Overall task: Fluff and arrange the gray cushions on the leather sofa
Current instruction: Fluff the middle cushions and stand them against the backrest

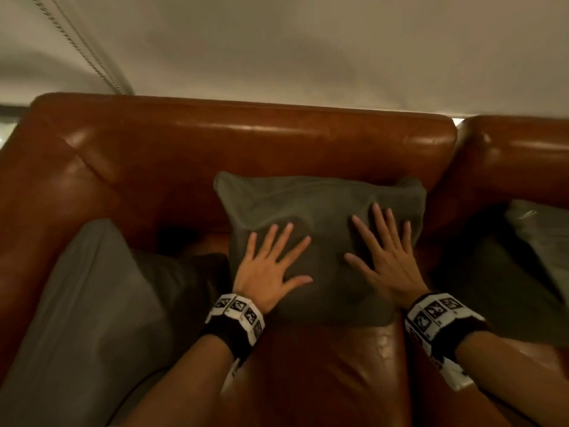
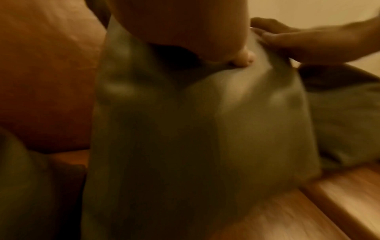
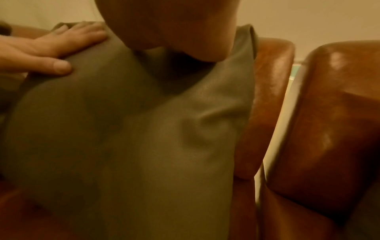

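Sofa glossy brown leather, smooth with creased sheen, middle cushion matt gray woven cloth, softly wrinkled, left cushion smoother gray fabric, wall matt pale.

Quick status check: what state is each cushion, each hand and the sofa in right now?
Middle cushion: upright, leaning on the sofa back, dented under both palms.
Left cushion: slumped against the sofa's arm, untouched.
Right cushion: only partly in view, untouched.
Left hand: fingers spread, pressing the middle cushion.
Right hand: fingers spread, pressing the same cushion.
Leather sofa: seat partly bare.
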A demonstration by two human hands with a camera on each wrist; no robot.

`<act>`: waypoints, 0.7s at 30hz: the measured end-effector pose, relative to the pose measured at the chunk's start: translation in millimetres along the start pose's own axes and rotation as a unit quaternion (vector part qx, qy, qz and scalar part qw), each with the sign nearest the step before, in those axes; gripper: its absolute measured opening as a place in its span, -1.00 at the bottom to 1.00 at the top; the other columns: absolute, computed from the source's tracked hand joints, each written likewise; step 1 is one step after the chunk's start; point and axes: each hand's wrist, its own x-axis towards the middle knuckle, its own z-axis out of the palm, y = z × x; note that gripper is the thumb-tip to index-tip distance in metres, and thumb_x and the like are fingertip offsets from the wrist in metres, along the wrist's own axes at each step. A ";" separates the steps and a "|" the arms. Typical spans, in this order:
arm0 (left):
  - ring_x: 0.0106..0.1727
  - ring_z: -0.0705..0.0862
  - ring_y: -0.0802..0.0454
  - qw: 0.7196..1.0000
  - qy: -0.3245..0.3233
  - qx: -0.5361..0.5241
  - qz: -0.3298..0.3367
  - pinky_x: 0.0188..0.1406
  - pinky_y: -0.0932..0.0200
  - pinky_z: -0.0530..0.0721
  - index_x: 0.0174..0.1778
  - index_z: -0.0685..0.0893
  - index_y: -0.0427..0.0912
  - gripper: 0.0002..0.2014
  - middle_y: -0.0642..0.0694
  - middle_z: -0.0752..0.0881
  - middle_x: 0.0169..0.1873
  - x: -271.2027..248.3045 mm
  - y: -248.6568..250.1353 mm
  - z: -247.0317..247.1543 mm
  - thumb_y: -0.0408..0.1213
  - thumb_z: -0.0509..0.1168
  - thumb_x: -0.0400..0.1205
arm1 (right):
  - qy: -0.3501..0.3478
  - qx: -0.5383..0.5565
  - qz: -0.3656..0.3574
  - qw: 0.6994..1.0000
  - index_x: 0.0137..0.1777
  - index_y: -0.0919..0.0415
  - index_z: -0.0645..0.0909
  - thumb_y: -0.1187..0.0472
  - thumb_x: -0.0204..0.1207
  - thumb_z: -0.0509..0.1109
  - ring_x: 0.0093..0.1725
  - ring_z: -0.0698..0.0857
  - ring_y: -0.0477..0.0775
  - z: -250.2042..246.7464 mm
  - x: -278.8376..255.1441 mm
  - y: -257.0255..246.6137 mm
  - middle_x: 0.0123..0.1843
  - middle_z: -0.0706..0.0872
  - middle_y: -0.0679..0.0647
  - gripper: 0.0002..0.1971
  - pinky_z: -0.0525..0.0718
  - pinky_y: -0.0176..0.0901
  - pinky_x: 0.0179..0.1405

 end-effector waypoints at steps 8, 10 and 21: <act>0.56 0.19 -0.29 0.999 0.011 0.043 0.015 0.51 -0.48 0.09 0.70 -0.21 0.14 -0.24 -0.21 0.20 0.58 57.6 -35.8 40.8 0.42 -0.36 0.61 | 0.024 -0.082 0.010 0.996 0.66 -0.21 -0.38 -0.53 0.51 -0.23 0.67 -0.47 0.12 51.2 57.4 22.4 0.71 -0.47 0.03 -0.19 -0.44 0.24 0.57; 0.55 0.21 -0.30 0.998 0.021 0.063 0.017 0.44 -0.54 0.16 0.71 -0.21 0.13 -0.25 -0.22 0.21 0.58 59.7 -36.5 50.4 0.41 -0.37 0.62 | 0.038 -0.074 0.009 0.997 0.67 -0.20 -0.36 -0.52 0.52 -0.23 0.67 -0.45 0.11 60.4 59.4 26.7 0.74 -0.37 0.08 -0.19 -0.43 0.22 0.57; 0.72 0.03 -0.27 0.766 0.224 -0.377 -0.470 0.66 -0.20 0.03 0.73 -0.13 0.02 0.15 -0.25 0.00 0.73 10.1 -6.0 24.6 0.43 0.31 0.35 | 0.094 0.558 0.418 0.711 0.67 -0.13 0.17 -0.47 0.43 0.15 0.61 0.30 0.01 19.1 -3.9 38.6 0.65 0.30 -0.11 -0.16 0.33 -0.18 0.42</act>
